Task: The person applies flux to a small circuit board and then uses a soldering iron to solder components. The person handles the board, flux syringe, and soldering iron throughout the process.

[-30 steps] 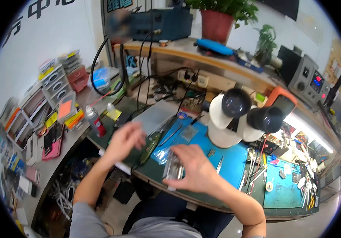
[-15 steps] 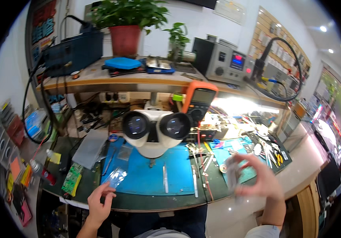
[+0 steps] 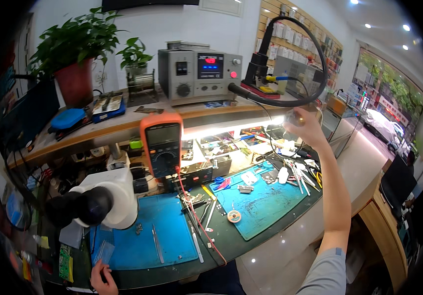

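Note:
My left hand point(image 3: 104, 279) is at the front edge of the bench, its closed fingertips on the lower corner of a small clear plastic bag point(image 3: 104, 251) that lies on the blue work mat point(image 3: 177, 246). My right arm stretches to the back right. There my right hand point(image 3: 307, 129) is curled around something clear and shiny under the lit shelf edge; its kind cannot be made out. A small grey metallic piece point(image 3: 245, 189) lies on the teal mat point(image 3: 255, 216), above a solder-wire spool point(image 3: 234, 216). Tweezers point(image 3: 157, 244) lie on the blue mat.
A microscope point(image 3: 118, 196) stands at the left. An orange multimeter point(image 3: 162, 145) with a red lead leans against the shelf. Pliers and other hand tools point(image 3: 300, 174) crowd the right. On the shelf are a bench power unit point(image 3: 199, 73), a black cable loop point(image 3: 325, 59) and potted plants point(image 3: 73, 81).
My view has swung right. My right hand, which held a blurred greyish thing near the front, has reached to the back right. My left hand stays by the clear bag.

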{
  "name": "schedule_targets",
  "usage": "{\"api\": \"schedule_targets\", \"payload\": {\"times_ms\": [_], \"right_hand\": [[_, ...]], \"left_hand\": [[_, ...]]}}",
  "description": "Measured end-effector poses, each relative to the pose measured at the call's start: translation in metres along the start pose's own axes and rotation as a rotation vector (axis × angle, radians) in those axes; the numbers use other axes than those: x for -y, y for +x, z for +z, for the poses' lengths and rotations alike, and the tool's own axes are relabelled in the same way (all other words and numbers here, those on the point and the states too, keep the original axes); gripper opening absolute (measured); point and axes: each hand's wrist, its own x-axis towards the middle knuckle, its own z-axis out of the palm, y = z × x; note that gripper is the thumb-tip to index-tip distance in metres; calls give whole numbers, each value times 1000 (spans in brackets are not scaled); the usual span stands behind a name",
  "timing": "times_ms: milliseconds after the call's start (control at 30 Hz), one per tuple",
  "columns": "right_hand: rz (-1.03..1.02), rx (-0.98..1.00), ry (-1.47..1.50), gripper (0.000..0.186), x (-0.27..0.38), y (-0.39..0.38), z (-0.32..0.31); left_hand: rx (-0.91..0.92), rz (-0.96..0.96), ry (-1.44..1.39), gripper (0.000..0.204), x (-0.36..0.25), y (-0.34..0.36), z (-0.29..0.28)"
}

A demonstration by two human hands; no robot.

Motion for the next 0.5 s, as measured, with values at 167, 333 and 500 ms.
{"api": "schedule_targets", "payload": {"times_ms": [167,333,500], "right_hand": [[-15,-14,414,69,-35,-14,-51],[181,-200,253,64,-37,25,-89],[159,-300,-482,74,-87,117,-82]], "left_hand": [[-29,-41,59,29,27,-14,0],[-116,130,254,17,-35,11,-4],[-121,184,327,17,-33,13,6]]}}
